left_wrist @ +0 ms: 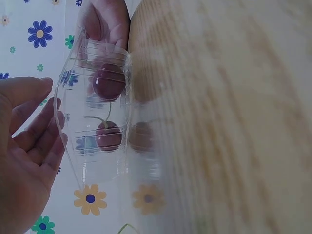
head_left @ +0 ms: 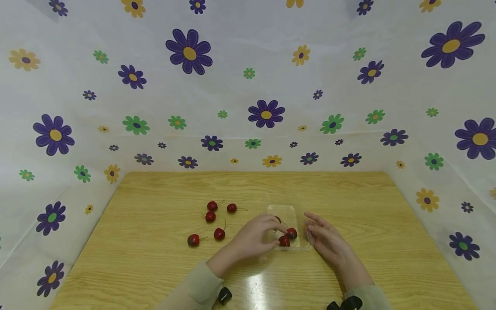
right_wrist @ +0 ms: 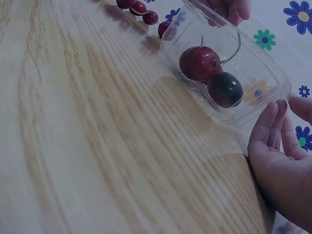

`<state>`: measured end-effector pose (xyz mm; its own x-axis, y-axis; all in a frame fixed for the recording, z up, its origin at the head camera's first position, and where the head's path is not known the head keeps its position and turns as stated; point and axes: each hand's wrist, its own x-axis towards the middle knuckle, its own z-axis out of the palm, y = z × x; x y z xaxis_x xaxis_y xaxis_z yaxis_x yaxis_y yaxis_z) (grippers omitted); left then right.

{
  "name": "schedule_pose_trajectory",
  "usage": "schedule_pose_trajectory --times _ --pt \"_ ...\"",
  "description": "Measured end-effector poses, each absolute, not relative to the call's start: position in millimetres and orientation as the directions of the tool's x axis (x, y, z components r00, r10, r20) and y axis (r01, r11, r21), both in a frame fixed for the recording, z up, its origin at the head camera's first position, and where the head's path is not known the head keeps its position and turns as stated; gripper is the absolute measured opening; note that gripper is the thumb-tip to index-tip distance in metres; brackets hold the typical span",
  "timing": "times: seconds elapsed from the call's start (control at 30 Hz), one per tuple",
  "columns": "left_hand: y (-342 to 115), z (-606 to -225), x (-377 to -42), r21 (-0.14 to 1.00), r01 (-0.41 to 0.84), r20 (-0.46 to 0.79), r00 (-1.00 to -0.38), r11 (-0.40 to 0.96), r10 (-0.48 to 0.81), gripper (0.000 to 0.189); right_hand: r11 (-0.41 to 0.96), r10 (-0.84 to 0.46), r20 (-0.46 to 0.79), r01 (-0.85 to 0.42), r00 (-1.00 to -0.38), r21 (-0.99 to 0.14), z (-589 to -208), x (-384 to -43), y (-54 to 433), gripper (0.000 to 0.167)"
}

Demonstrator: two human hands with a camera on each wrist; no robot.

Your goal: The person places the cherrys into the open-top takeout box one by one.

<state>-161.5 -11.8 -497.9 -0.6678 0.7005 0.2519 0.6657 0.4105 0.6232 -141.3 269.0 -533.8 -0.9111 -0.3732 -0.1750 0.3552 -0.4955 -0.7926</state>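
A clear plastic container (head_left: 282, 207) on the table holds dark red cherries. Two, a red cherry (right_wrist: 200, 63) and a darker cherry (right_wrist: 225, 89), lie close together near its front; in the head view, part of another dark shape shows behind the left fingers. My left hand (head_left: 255, 234) hovers at the container's left side, fingers loosely bent. In the left wrist view, nothing lies between the left thumb and fingers. At the opposite side, my right hand (head_left: 329, 241) pinches the container's rim between thumb and fingers. Clear plastic makes the exact contact hard to see.
Several loose cherries, one a red cherry (head_left: 219, 234), lie left of the container with stems attached. The wood-grain table (head_left: 155, 275) is bordered by a flower-printed sheet (head_left: 224, 94) at the back and sides.
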Motion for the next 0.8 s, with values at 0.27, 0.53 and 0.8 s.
schedule_pose_trajectory --times 0.27,0.53,0.8 --pt "-24 -498 -158 0.644 0.635 0.259 -0.706 0.427 0.659 0.031 -0.511 -0.387 -0.156 0.352 -0.909 -0.784 -535 -140 269 0.043" --pt "-40 -507 -155 0.674 0.597 0.287 -0.754 0.435 0.590 0.029 -0.518 -0.396 -0.146 0.352 -0.907 -0.779 -536 -141 270 0.043" --pt "-57 -508 -153 0.698 0.575 0.319 -0.783 0.426 0.534 0.030 -0.523 -0.392 -0.151 0.354 -0.908 -0.775 -537 -142 270 0.044"
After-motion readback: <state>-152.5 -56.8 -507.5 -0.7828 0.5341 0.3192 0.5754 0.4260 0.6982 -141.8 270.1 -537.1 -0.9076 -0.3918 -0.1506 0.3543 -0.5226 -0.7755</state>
